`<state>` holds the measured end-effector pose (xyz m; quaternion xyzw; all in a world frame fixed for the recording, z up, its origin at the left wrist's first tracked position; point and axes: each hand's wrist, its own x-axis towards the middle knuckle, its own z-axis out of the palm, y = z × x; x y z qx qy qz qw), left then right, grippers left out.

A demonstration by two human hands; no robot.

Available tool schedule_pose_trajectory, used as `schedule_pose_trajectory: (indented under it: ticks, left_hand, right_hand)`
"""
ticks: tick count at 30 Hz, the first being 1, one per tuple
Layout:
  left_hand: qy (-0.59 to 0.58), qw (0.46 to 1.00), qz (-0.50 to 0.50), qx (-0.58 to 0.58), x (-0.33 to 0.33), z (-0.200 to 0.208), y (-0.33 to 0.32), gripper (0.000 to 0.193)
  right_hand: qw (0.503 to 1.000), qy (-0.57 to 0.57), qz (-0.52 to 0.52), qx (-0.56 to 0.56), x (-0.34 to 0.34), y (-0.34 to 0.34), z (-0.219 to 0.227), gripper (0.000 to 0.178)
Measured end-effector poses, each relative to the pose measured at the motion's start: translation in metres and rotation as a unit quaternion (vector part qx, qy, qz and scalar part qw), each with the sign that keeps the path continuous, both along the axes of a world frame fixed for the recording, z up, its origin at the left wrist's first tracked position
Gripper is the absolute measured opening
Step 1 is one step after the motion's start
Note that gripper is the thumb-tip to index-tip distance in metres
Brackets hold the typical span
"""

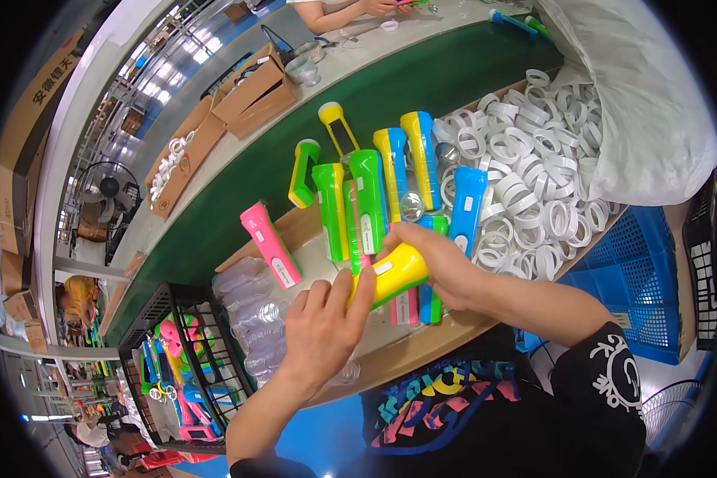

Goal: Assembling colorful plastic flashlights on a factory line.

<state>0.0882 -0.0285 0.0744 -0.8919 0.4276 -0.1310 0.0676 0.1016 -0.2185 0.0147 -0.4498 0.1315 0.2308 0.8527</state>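
A yellow flashlight [399, 272] with a green underside is held between my two hands, above a shallow cardboard tray [454, 328]. My right hand [442, 261] is closed round its wider head end. The fingers of my left hand [324, 325] close on its other end; the thumb there is hidden. Several more flashlights lie just beyond: a pink one [272, 244], a green one [367, 203], a blue one [468, 203] and a yellow-and-blue one [421, 155]. A small clear round lens [412, 205] rests among them.
White plastic rings [526, 171] are heaped at the right beside a white sack [637, 103]. Clear plastic lenses [259, 315] are stacked at the left. A black crate [175, 319] holds colourful flashlights. A blue basket [629, 279] stands right. Across the green belt [207, 187], a co-worker's arms [334, 16] show.
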Motion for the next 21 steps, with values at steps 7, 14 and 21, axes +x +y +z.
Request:
schedule_pose_trajectory:
  ticks: [7,14,21]
  left_hand:
    - [0.274,0.941,0.016,-0.199,-0.028,0.016,0.011,0.058]
    - [0.018,0.996,0.035,-0.080,-0.008,-0.004,0.006,0.054]
    - [0.177,0.970,0.116,-0.121,-0.023,-0.008,-0.011,0.065]
  right_hand:
    - [0.826,-0.492,0.009,-0.274,-0.029,-0.010,0.009,0.034]
    - [0.999,-0.024,-0.022,-0.015,0.000,0.001,0.018,0.036]
    - [0.871,-0.403,-0.041,-0.277,0.000,-0.002,-0.015,0.038]
